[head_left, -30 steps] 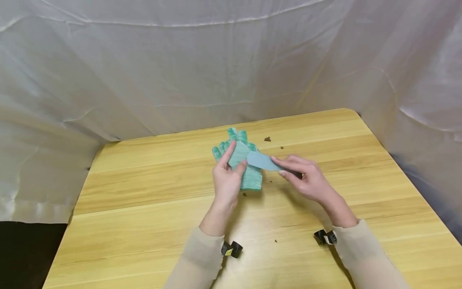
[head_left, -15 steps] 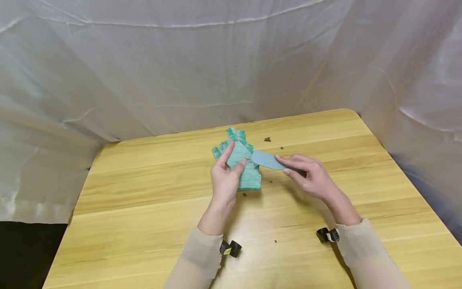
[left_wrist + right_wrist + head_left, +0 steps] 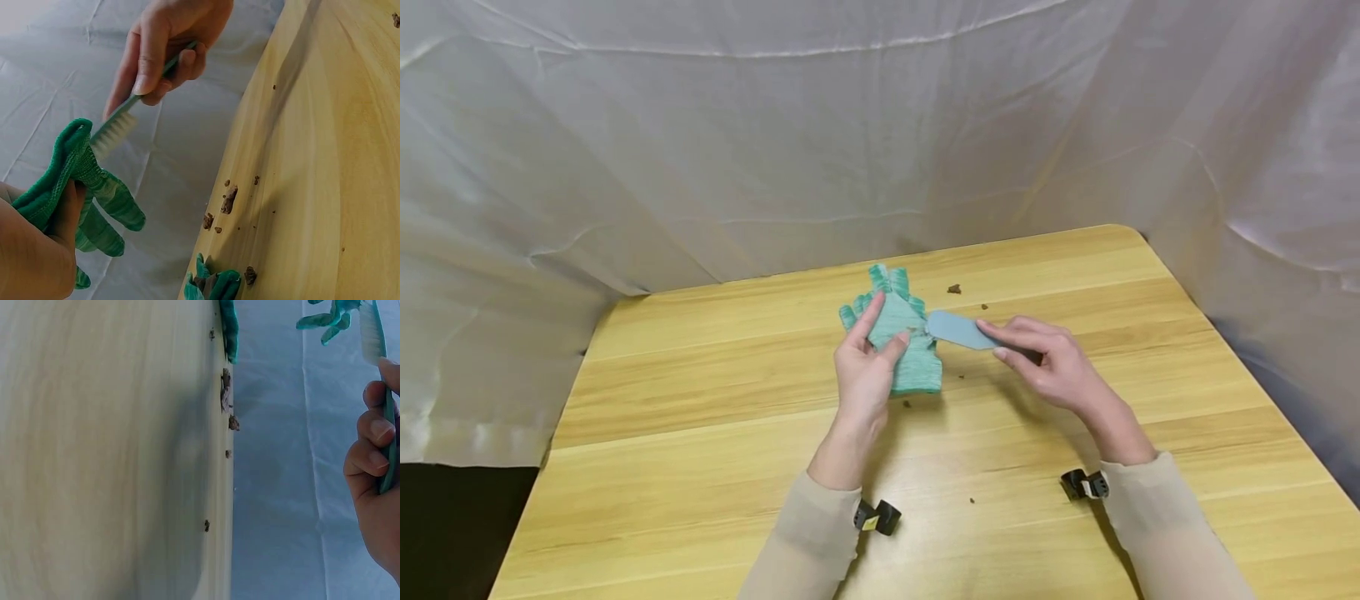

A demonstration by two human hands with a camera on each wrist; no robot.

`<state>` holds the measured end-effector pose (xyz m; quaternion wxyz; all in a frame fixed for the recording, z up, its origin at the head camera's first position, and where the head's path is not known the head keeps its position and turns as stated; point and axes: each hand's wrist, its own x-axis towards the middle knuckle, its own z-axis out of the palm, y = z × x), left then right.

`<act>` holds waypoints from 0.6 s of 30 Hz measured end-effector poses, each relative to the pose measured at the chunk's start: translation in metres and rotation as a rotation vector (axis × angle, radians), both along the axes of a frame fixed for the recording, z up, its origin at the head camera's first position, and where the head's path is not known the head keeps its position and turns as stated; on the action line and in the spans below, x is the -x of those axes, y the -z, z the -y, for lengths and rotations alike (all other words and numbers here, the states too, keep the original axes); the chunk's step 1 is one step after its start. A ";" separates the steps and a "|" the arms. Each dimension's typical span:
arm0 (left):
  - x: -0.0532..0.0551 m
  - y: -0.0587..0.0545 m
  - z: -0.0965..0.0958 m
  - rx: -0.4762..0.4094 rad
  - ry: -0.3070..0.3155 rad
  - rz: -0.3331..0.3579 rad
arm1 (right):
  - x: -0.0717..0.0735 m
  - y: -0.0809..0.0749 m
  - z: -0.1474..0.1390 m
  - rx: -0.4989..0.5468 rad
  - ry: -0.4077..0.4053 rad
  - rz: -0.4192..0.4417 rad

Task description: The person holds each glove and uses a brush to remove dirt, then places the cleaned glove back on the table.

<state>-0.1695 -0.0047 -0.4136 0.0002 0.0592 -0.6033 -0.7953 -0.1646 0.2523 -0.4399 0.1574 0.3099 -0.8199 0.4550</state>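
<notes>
My left hand [image 3: 865, 367] holds a green knitted glove [image 3: 919, 373] above the table, thumb on top of it. A small brownish mark shows on the fabric near the thumb tip. In my right hand [image 3: 1048, 362] is a brush [image 3: 958, 331], gripped by its handle, its flat blue-grey back facing up. White bristles [image 3: 114, 134] point down at the glove's edge in the left wrist view; whether they touch it I cannot tell. A second green glove [image 3: 224, 286] lies on the table, and the right wrist view also catches that glove [image 3: 230, 331].
Brown crumbs [image 3: 954, 289] of several sizes are scattered over the wooden table [image 3: 700, 467], the larger clumps [image 3: 229, 200] toward the far side. Pale grey cloth [image 3: 850, 142] hangs behind the table and along its sides.
The brush has slid right, from over the glove's middle to its right edge, and uncovered the brownish mark. My left hand and the glove have shifted only slightly left.
</notes>
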 end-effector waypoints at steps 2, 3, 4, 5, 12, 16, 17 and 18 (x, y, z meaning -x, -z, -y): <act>0.000 0.001 0.000 0.005 0.001 0.001 | 0.000 -0.001 0.000 -0.005 0.003 -0.007; 0.001 0.001 0.000 0.006 0.002 0.000 | 0.000 -0.002 0.000 -0.006 0.003 -0.010; 0.001 0.001 0.000 0.005 0.003 0.000 | 0.000 -0.002 0.000 -0.006 0.004 -0.012; 0.001 0.002 0.000 0.007 0.003 0.001 | 0.000 -0.002 0.000 -0.006 0.003 -0.012; 0.001 0.002 0.000 0.003 0.006 0.002 | -0.001 -0.001 0.000 -0.026 0.020 -0.022; 0.000 0.000 0.002 0.002 0.011 -0.007 | 0.000 -0.002 0.000 -0.041 0.028 -0.044; 0.000 0.000 0.002 0.004 0.011 -0.008 | 0.000 -0.003 0.000 -0.043 0.029 -0.049; 0.000 0.000 0.003 0.004 0.010 -0.010 | 0.000 -0.003 0.000 -0.044 0.030 -0.052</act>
